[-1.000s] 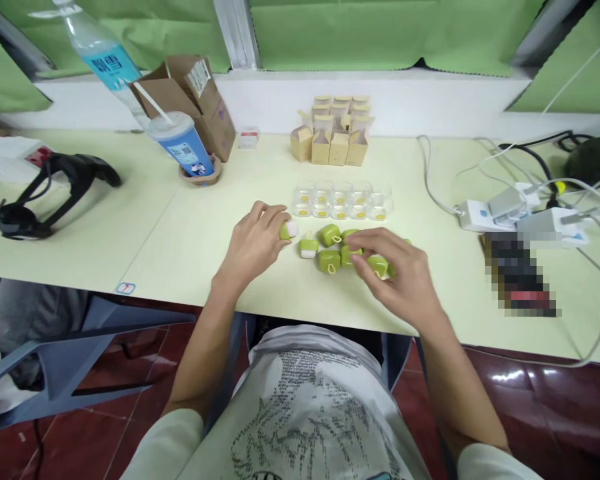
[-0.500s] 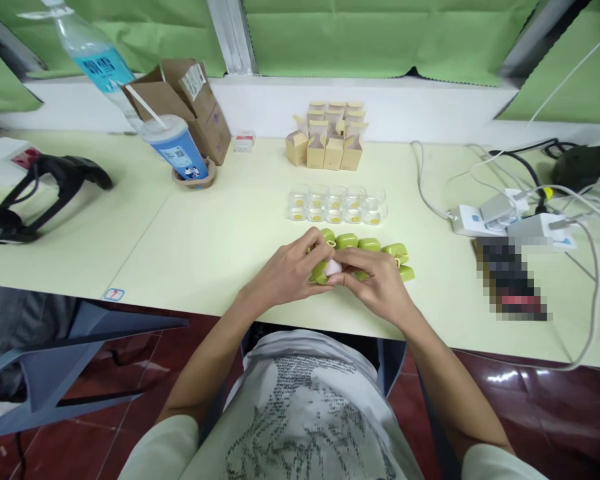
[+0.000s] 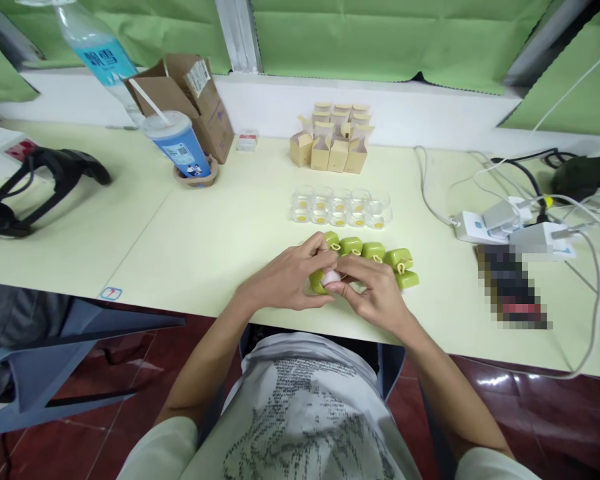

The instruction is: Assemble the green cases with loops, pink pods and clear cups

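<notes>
My left hand (image 3: 293, 277) and my right hand (image 3: 375, 293) meet over a group of glossy green cases with small yellow loops (image 3: 373, 251). A small pale pink, rounded piece (image 3: 331, 277) is between my fingertips. My right thumb and forefinger pinch it from the right. My left fingers are curled against its upper side, with the left thumb held lower and apart; what they grip is partly hidden. Just left of the pale piece, a green case (image 3: 317, 283) shows inside the curve of my left hand. Other green cases are partly covered by my right hand.
Beyond the cases stand two rows of clear small cups (image 3: 340, 208) with yellow marks, then several open cardboard boxes (image 3: 330, 153). At left are a blue drink cup (image 3: 183, 150), a bottle (image 3: 100, 57) and a black headset (image 3: 45, 187). A power strip (image 3: 473, 227) with cables lies right.
My left thumb has moved down, away from the green case and pale piece. My right fingers stay at the pale piece. The view has shifted slightly.
</notes>
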`<state>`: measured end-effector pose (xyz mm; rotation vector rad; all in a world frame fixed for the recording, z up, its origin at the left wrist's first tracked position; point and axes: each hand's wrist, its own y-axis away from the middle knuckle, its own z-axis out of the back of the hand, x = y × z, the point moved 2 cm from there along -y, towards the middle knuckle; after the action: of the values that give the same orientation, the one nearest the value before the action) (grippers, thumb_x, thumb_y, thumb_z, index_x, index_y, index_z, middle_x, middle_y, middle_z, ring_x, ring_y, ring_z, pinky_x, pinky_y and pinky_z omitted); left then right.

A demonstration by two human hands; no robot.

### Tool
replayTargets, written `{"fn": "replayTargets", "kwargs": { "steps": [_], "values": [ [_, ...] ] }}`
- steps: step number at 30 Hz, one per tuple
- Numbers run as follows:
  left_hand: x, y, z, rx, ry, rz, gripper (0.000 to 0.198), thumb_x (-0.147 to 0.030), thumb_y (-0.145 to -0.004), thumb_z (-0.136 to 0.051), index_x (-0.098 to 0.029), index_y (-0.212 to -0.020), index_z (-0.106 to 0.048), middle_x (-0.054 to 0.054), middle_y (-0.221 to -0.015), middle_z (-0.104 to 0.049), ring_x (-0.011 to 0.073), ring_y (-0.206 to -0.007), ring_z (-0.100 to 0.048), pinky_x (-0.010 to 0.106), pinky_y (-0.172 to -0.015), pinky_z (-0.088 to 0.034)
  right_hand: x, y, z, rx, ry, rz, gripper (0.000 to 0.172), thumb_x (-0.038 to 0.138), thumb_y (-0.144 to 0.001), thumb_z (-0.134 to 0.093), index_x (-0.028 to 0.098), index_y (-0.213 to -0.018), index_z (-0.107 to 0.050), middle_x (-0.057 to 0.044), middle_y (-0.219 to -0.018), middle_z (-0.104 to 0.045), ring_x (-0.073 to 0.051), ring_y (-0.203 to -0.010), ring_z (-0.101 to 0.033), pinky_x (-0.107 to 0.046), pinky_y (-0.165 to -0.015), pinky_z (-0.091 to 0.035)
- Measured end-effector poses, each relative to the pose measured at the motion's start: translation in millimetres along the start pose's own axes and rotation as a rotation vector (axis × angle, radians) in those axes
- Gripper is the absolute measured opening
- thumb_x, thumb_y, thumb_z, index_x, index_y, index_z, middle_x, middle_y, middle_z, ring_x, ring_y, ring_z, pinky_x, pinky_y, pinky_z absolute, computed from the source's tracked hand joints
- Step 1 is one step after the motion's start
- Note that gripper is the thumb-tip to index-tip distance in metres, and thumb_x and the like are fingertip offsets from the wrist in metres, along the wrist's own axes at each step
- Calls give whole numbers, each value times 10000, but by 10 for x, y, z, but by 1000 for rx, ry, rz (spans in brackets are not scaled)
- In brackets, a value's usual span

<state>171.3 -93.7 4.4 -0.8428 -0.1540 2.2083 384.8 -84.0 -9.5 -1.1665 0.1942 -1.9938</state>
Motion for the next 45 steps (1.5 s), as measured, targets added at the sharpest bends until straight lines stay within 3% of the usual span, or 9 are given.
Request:
{"fn": "replayTargets", "kwargs": {
  "steps": [7,10,14,20,23,25,30,35,45],
  "values": [
    [7,27,61,-23,18,-32,278,-276,-887,-819,-225,-955,-555,56,-1144,-554,196,-963,-642,330,-750,-575,40,19,-48,-7,83,111,121,327,-1110,-710,230,-1127,-779,-83,-1082,-845,-238,-959,-815,-370,-829,-680],
    [31,28,36,-79,27,-19,323,-255,-932,-812,-239,-1182,-608,78,-1232,-598,219,-1060,-684,350,-820,-633,14,15,-14,-84,113,84,157,311,-1087,-750,232,-1223,-754,-81,-1090,-830,-230,-932,-809,-357,-785,-697],
    [60,26,-48,-223,163,32,638,-276,-989,-828,-314,-1525,-484,87,-1379,-654,232,-1209,-733,361,-930,-704,-36,17,27,-188,107,30,239,282,-1071,-770,268,-1307,-738,-67,-1115,-813,-210,-876,-803,-337,-712,-711],
    [94,22,-40,-406,230,107,642,-295,-915,-903,-287,-1446,-543,59,-1313,-703,204,-1173,-756,288,-885,-712,-120,62,113,-406,-37,-136,283,368,-1043,-811,323,-1316,-752,-70,-1233,-747,-247,-992,-818,-390,-763,-756],
    [211,87,127,-417,71,221,437,-248,-932,-828,-256,-1314,-617,58,-1290,-703,218,-1202,-734,357,-995,-700,-173,66,184,-462,-120,-233,331,415,-1056,-792,350,-1375,-730,-71,-1329,-714,-237,-968,-822,-413,-772,-760],
    [338,158,241,-369,-80,359,345,-183,-925,-756,-238,-1245,-640,70,-1283,-698,241,-1198,-728,413,-1038,-684,-195,51,210,-463,-132,-246,294,418,-1083,-749,359,-1370,-754,-81,-1369,-694,-247,-1030,-814,-422,-785,-759],
    [579,297,341,-69,-348,661,614,-152,-914,-714,-190,-1508,-564,140,-1316,-762,386,-1265,-723,579,-1098,-627,-243,9,175,-446,-195,-223,275,358,-1058,-782,383,-1331,-811,-79,-1429,-612,-270,-1261,-757,-477,-1003,-745],
    [570,308,328,78,-306,626,580,-242,-925,-750,-204,-1488,-618,142,-1416,-758,386,-1327,-704,556,-1136,-595,-276,10,143,-348,-120,-249,384,372,-1070,-764,370,-1454,-738,-73,-1408,-725,-239,-1048,-806,-493,-929,-743],
    [599,366,336,188,-193,533,615,-303,-954,-722,-207,-1548,-593,107,-1443,-750,347,-1388,-676,513,-1168,-559,-251,-30,154,-362,84,-161,241,281,-1052,-730,312,-1284,-784,-106,-1298,-722,-290,-1270,-735,-465,-932,-718]
  ]
}}
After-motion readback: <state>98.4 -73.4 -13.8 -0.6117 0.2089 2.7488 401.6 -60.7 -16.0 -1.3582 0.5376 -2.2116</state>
